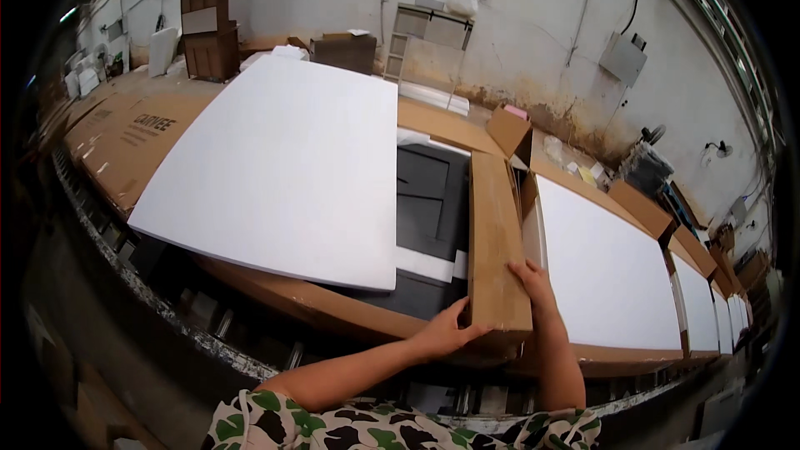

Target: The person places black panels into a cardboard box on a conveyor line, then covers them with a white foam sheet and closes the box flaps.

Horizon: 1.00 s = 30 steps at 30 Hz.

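Note:
A long, narrow cardboard box [498, 233] lies across the right end of a large open carton [333, 304]. My left hand [450, 331] grips its near left edge, thumb and fingers bent at the corner. My right hand [531, 280] holds its right side, slightly farther up, with the fingertips over the top edge. Inside the open carton are dark grey panels [423, 187] with a white foam strip [425, 265] across them. A large white foam sheet [292, 171] covers the carton's left part and sticks out past its near edge.
More cartons topped with white sheets [604, 267] stretch off to the right, their brown flaps [642, 204] raised. A flat printed carton [137, 137] lies at the left. Everything rests on a roller conveyor [221, 325]. Brown wooden furniture [208, 33] stands near the far wall.

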Available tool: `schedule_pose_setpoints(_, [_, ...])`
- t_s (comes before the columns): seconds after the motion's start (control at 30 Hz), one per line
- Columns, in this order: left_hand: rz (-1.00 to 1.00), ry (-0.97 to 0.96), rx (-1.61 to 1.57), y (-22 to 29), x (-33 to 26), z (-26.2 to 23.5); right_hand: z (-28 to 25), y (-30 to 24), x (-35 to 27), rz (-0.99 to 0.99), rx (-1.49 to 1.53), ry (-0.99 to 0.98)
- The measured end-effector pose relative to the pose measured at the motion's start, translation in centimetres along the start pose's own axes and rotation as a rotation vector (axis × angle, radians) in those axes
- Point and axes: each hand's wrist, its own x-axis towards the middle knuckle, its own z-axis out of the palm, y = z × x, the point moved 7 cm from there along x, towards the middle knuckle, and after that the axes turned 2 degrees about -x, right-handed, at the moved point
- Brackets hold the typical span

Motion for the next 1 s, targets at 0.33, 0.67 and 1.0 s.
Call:
schedule_pose_setpoints(0.33, [0.534,0.192,1.111,-0.4,-5.0,-3.2,0.2,2.4,4.9,0.163,-0.232,-0.061])
schedule_pose_setpoints(0.67, [0.588,0.198,1.063,-0.2,-6.0,-3.7,8.5,-3.9,-5.0,-0.688,-1.014,-0.075])
schedule_pose_setpoints(1.0, [0.704,0.981,0.958,4.2,-18.8,-17.3,5.2,0.8,-6.0,-0.460,-0.716,-0.008])
